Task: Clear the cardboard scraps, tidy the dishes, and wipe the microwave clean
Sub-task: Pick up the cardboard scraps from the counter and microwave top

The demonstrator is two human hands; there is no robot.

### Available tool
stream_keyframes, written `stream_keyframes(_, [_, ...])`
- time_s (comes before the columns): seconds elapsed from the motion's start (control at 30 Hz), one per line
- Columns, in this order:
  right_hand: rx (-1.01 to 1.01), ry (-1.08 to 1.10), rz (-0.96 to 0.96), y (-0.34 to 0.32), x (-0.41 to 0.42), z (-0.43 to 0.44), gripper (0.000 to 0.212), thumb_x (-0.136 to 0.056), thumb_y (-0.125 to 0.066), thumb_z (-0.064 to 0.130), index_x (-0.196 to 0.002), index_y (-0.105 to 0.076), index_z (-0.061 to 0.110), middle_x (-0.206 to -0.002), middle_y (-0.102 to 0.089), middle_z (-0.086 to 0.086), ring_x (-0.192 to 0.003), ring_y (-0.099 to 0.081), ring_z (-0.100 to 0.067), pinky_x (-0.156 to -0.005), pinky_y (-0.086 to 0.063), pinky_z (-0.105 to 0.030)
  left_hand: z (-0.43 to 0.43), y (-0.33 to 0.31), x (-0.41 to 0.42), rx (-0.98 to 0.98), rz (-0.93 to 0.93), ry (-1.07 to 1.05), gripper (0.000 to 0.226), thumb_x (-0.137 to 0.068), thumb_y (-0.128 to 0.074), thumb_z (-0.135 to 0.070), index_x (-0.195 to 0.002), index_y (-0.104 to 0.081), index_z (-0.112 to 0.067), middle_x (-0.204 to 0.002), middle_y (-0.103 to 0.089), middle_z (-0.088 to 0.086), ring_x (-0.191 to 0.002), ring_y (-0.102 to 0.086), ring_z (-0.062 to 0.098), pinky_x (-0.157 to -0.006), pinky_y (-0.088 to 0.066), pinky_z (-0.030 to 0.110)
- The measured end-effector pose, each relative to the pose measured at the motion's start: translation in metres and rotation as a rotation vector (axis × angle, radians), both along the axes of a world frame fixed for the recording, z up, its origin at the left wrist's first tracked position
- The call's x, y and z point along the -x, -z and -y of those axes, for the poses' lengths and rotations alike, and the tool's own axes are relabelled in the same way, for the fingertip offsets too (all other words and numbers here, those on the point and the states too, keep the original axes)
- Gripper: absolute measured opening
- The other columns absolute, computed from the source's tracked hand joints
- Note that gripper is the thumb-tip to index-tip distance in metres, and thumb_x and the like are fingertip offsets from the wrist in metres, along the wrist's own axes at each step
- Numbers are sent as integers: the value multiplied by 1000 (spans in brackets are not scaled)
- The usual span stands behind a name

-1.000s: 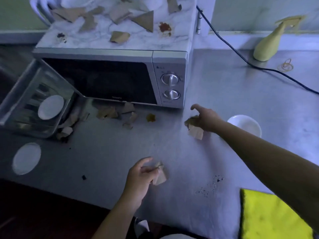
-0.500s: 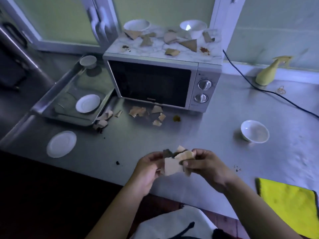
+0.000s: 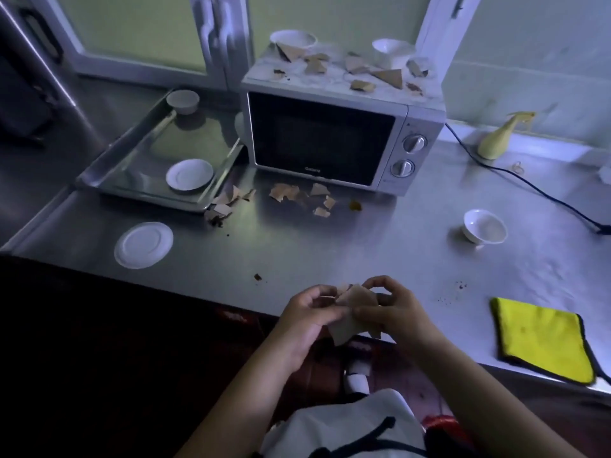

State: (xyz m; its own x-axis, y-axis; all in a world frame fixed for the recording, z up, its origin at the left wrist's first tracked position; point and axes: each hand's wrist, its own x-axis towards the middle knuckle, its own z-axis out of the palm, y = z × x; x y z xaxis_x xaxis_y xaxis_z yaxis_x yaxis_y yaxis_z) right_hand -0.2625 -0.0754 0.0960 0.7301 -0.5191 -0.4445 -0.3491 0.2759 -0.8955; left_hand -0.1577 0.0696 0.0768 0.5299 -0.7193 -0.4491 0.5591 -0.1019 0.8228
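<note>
My left hand [image 3: 305,314] and my right hand [image 3: 391,307] meet at the counter's front edge, both pinching a bunch of cardboard scraps [image 3: 353,309]. More scraps [image 3: 299,195] lie in front of the silver microwave [image 3: 340,140], and others [image 3: 360,72] are strewn over its top with two white bowls [image 3: 292,41]. A white bowl [image 3: 484,229] stands on the counter at the right. One white saucer [image 3: 143,244] lies on the counter at the left; another [image 3: 189,174] lies in the metal tray [image 3: 109,166]. A yellow cloth [image 3: 542,337] is at the front right.
A small cup [image 3: 183,101] sits at the tray's far end. A yellow spray bottle [image 3: 499,140] stands by the back wall, and the microwave's black cable [image 3: 529,183] runs across the counter's right side. Crumbs [image 3: 451,292] dot the steel counter near the cloth. A white bag [image 3: 347,431] is below me.
My right hand pulled back from beside the microwave with its scraps and joined my left hand at the front edge. The view pulled back and rose, and both hands sank slightly lower.
</note>
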Motion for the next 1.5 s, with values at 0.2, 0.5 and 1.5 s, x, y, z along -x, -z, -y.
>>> stream_keyframes(0.2, [-113,88,-66,10,66,-17,10,-85,-68,-5,-95,-70,-3,-84,-67,-20,-73,-66,-28,-61,-54,-33,3,21,40,-51,-13,107,22,-80,-69,7,-94,-74,-9,-90,-74,11,-85,-69,21,-79,-53,30])
stream_keyframes(0.5, [-165,158,-164,48,168,-15,10,-84,-67,-8,-87,-70,1,-78,-64,-15,-69,-61,-24,-60,-50,-29,27,40,111,-214,57,506,24,-82,-68,6,-101,-74,-7,-93,-74,11,-85,-68,18,-77,-53,27])
stream_keyframes(1.5, [-1174,1488,-451,480,430,82,24,-96,-65,28,-113,-53,16,-102,-56,-10,-93,-64,-24,-81,-59,-40,113,324,282,-939,33,726,18,-95,-63,-12,-108,-70,-23,-108,-70,3,-92,-69,16,-77,-54,27])
